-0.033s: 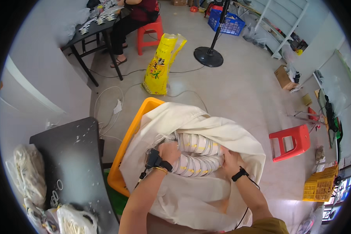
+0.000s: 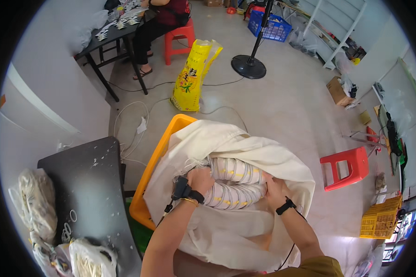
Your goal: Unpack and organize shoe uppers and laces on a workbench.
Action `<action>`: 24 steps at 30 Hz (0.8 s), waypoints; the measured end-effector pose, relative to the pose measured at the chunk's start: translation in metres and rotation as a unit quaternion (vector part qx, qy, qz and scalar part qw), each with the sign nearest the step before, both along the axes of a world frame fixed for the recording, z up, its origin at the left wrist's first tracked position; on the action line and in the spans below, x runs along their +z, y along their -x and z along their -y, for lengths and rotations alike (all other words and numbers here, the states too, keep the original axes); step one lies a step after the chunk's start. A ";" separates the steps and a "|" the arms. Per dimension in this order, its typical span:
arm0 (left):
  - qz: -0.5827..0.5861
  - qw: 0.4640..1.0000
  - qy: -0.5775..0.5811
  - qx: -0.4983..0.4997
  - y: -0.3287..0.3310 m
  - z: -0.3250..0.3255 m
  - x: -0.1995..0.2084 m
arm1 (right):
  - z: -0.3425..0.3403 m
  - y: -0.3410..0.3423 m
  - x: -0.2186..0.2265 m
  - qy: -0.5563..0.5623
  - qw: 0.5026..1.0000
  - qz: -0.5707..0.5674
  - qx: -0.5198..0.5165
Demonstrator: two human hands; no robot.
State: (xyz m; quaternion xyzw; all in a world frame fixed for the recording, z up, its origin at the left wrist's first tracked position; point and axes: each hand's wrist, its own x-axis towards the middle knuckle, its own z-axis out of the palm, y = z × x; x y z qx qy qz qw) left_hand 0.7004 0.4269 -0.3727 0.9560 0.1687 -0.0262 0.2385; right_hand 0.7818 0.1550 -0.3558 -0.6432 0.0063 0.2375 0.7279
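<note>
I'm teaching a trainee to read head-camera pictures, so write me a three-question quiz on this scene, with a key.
1. True or false: the left hand and right hand both touch the pale banded bundles.
2. Which colour is the bin beneath the white cloth? A blue; B yellow-orange; C black.
3. Fill in: the nearer dark table stands on the bin's ____ side, as the person sees it.

Key: 1 true; 2 B; 3 left.

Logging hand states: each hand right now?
Left hand: curled at left ends of pale banded rolls; grip unclear.
Right hand: at their right ends; grip unclear.
</note>
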 end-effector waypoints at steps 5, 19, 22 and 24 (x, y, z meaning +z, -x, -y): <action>0.008 1.000 -0.011 0.015 0.039 0.016 0.052 | 0.014 0.041 0.024 -0.033 0.993 -0.107 -0.036; 0.054 0.996 -0.040 0.059 0.104 0.062 0.032 | 0.049 0.096 0.024 0.011 0.998 -0.065 0.011; 0.068 0.988 -0.024 0.134 0.125 0.063 0.023 | 0.046 0.104 0.034 0.026 0.996 -0.078 0.039; 0.061 0.990 -0.020 0.122 0.133 0.067 0.028 | 0.063 0.106 0.048 0.078 0.989 -0.092 0.082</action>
